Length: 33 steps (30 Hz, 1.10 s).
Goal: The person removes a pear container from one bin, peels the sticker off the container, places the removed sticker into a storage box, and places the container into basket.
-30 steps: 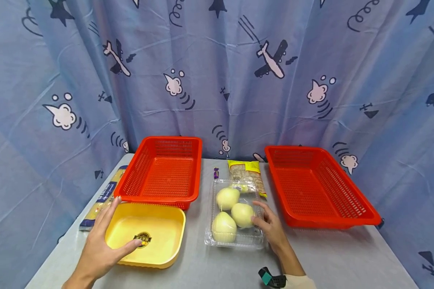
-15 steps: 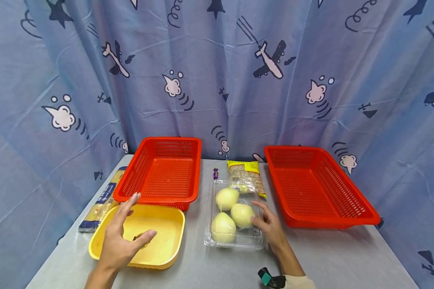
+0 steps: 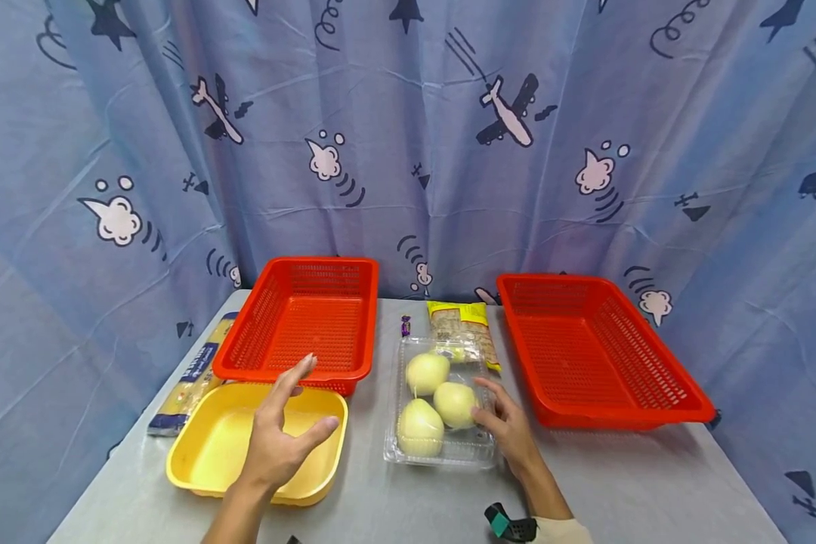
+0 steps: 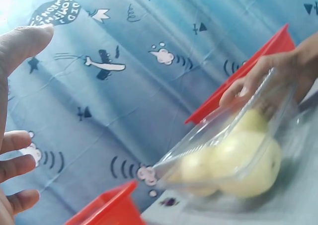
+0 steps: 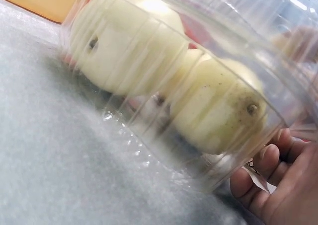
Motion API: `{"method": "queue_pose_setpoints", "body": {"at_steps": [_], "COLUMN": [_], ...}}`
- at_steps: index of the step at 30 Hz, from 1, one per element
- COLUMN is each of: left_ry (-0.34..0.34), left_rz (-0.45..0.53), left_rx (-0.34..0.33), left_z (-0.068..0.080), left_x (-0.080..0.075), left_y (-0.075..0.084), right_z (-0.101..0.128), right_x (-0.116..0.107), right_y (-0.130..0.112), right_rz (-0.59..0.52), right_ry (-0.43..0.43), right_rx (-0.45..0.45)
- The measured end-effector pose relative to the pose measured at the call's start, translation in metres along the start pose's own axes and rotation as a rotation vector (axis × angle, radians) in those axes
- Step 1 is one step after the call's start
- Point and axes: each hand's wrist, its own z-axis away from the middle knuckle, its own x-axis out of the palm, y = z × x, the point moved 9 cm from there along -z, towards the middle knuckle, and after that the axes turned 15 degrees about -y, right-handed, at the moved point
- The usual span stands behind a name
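My right hand (image 3: 515,437) grips the right side of a clear plastic fruit box (image 3: 479,451), which holds several pale yellow-green pears (image 3: 421,428). In the right wrist view, its curled fingertips (image 5: 268,158) lie against the box's lower edge. My left hand (image 3: 275,453) holds nothing; its fingers and thumb are spread above the yellow basin (image 3: 207,453), hiding part of it. In the left wrist view, the left thumb and fingers stand apart from the box.
Two red baskets (image 3: 323,332) (image 3: 585,370) stand at the back left and right. Between them lie a yellow-topped food bag (image 3: 462,321), partly behind the fruit box, and a small purple wrapped sweet (image 3: 406,326). A long yellow-and-blue packet (image 3: 193,378) lies along the left edge.
My left hand has moved to the right across the yellow basin, toward the fruit box. My right hand and the box have stayed in place.
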Motion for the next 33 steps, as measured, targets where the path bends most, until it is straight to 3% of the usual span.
{"method": "queue_pose_setpoints", "body": {"at_steps": [5, 8, 10, 14, 21, 23, 33], "left_ry": [-0.011, -0.024, -0.032, -0.046, -0.089, -0.099, -0.094], "left_rz": [0.021, 0.037, 0.053, 0.071, 0.099, 0.103, 0.085], "left_rx": [0.018, 0.007, -0.007, -0.032, -0.153, -0.167, -0.257], "left_z": [-0.013, -0.021, -0.024, -0.028, -0.038, -0.04, -0.049], "left_x": [0.021, 0.031, 0.038, 0.053, 0.079, 0.089, 0.111], "left_y": [0.009, 0.02, 0.019, 0.0, -0.015, -0.029, -0.044], "right_z": [0.0, 0.0, 0.0, 0.0, 0.001, 0.001, 0.001], "right_x": [0.0, 0.0, 0.0, -0.001, -0.002, -0.002, -0.001], "right_y": [0.001, 0.002, 0.002, 0.002, 0.002, 0.001, -0.002], "right_rz": [-0.002, 0.003, 0.004, 0.001, 0.0, 0.001, -0.001], "right_ry": [-0.008, -0.011, -0.009, -0.007, -0.009, -0.007, -0.006], "right_rx": [-0.001, 0.0, -0.001, -0.008, 0.003, -0.001, -0.003]}}
